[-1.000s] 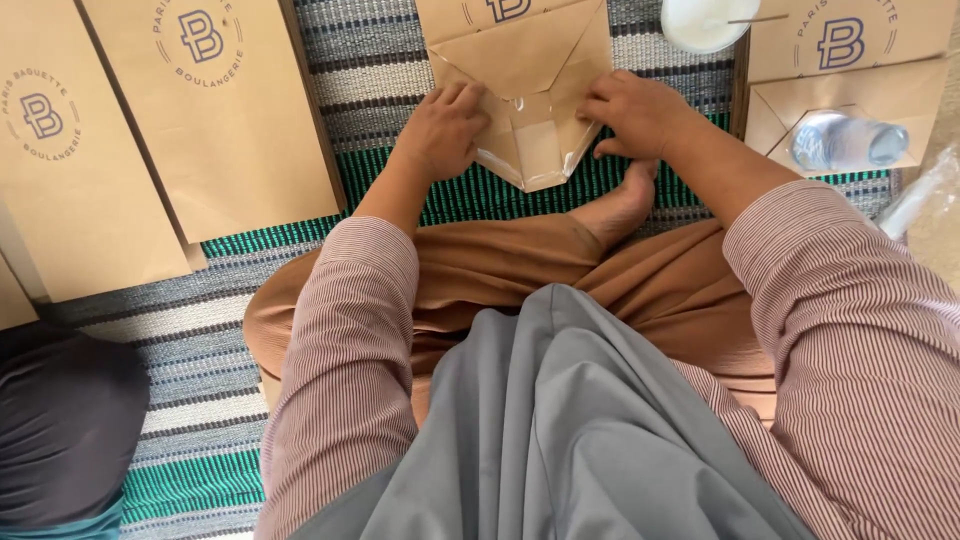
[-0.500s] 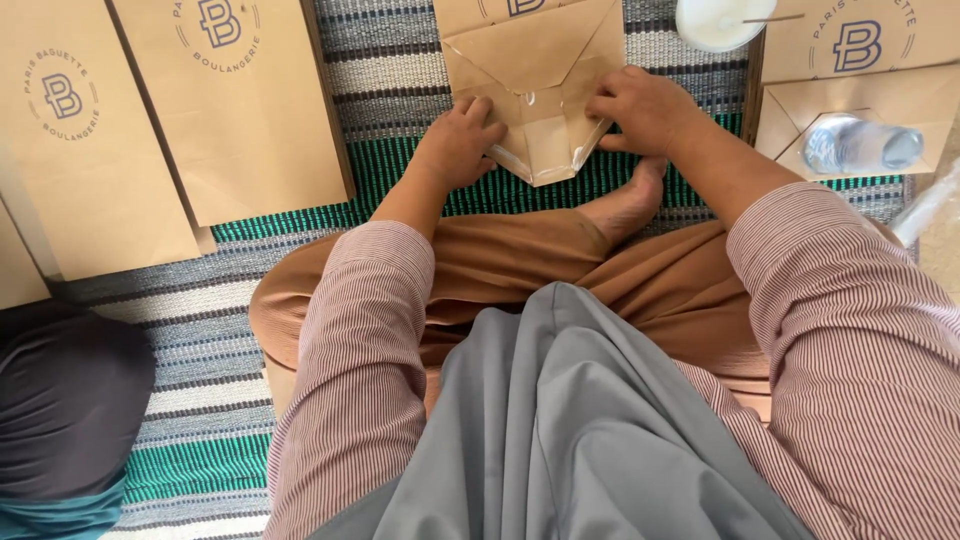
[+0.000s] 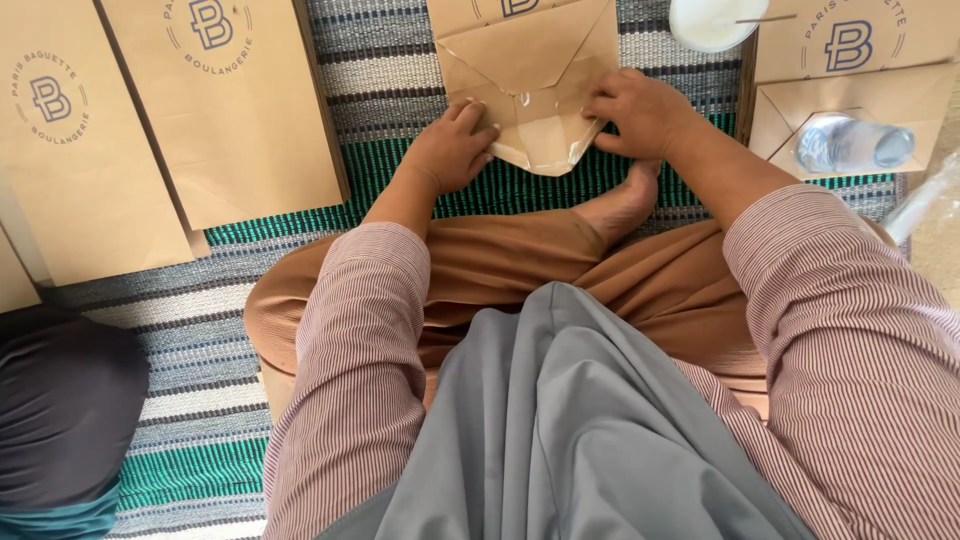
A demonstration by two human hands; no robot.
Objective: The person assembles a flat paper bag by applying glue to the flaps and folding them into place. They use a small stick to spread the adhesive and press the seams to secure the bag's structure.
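Striped woven mat bearing flat brown paper bags, one bag lying lengthwise away from the person, folded pointed end nearest; left hand and right hand press its flaps, fingers flattened, gripping nothing.

Both arms wear long sleeves of finely striped, ribbed pinkish-mauve and white fabric, pushed up to mid-forearm, leaving the left hand and right hand bare. A smooth grey cloth drapes down the front over loose tan-brown trousers, and one bare foot shows
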